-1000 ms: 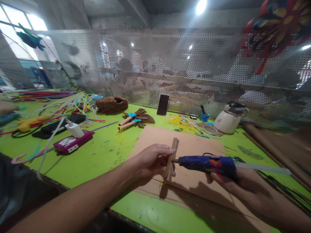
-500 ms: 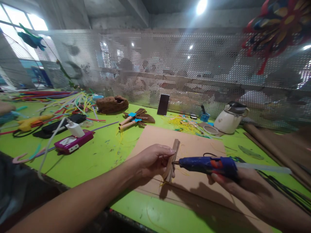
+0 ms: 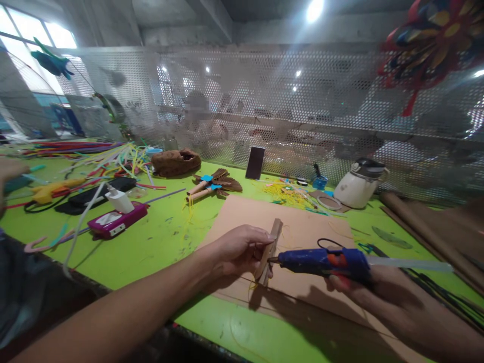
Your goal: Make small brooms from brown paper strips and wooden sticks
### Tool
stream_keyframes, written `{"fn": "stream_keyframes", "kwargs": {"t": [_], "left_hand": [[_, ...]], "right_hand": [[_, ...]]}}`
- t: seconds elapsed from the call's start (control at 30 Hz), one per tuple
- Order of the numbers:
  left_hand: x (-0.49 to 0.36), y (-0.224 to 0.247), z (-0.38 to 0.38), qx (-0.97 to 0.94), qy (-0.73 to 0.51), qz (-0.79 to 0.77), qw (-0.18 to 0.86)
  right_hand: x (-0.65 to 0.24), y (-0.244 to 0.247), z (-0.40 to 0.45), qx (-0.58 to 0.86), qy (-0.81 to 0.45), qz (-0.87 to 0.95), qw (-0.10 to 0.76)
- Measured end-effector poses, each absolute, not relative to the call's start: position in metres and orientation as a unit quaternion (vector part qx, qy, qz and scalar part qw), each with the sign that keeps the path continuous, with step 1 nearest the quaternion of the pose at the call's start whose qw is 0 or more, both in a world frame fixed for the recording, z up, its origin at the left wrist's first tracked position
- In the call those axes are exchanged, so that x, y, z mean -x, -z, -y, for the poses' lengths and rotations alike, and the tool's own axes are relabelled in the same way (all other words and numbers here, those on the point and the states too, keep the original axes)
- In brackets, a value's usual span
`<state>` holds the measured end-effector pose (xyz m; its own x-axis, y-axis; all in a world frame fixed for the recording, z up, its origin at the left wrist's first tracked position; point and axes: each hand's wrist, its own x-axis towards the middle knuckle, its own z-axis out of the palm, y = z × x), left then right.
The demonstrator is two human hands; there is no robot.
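My left hand (image 3: 242, 252) pinches a narrow folded brown strip (image 3: 275, 233), tilted over a sheet of tan cardboard (image 3: 242, 214). Some yellow thread hangs by the strip's lower end. In my right hand (image 3: 381, 292) is a blue hot glue gun (image 3: 310, 261) with a clear glue stick (image 3: 412, 263) poking out of its back. The gun's nozzle touches or nearly touches the strip's face, just right of my left fingers. My right fingers are wrapped round the gun's handle, partly hidden behind it.
Behind the cardboard lie two brown-winged figures (image 3: 215, 186), a brown pouch (image 3: 176, 163), an upright phone (image 3: 255, 163) and yellow scraps (image 3: 282, 190). A purple power strip (image 3: 117, 222) and yellow glue gun (image 3: 56, 190) are left. A white kettle (image 3: 357, 186) and brown roll (image 3: 419, 232) stand right. Another person's hand (image 3: 11, 169) shows far left.
The glue gun's nozzle has shifted slightly down along the strip. My left hand keeps its hold. The other person's hand at far left has moved a little.
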<state>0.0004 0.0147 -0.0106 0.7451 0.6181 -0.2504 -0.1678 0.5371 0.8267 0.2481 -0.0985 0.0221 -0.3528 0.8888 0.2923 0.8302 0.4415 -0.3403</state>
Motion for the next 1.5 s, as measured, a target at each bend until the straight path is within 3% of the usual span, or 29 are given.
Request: {"fn": "stream_keyframes", "kwargs": {"t": [0.37,0.53,0.7,1.5], "left_hand": [[0.000,0.009,-0.014,-0.434,-0.209,-0.272,0.833],[0.000,0.010,-0.014,-0.441,-0.204,-0.276,0.830],[-0.001,0.008,-0.013,-0.433,-0.212,-0.271,0.833],[-0.001,0.007,-0.012,-0.421,-0.187,-0.293,0.838]], "right_hand": [[-0.262,-0.011,0.099,0.537,-0.088,0.810,0.218],[-0.264,-0.005,0.099,0.560,-0.093,0.781,0.261],[-0.259,-0.012,0.101,0.553,-0.112,0.797,0.215],[-0.247,-0.026,0.100,0.536,-0.122,0.810,0.203]]}}
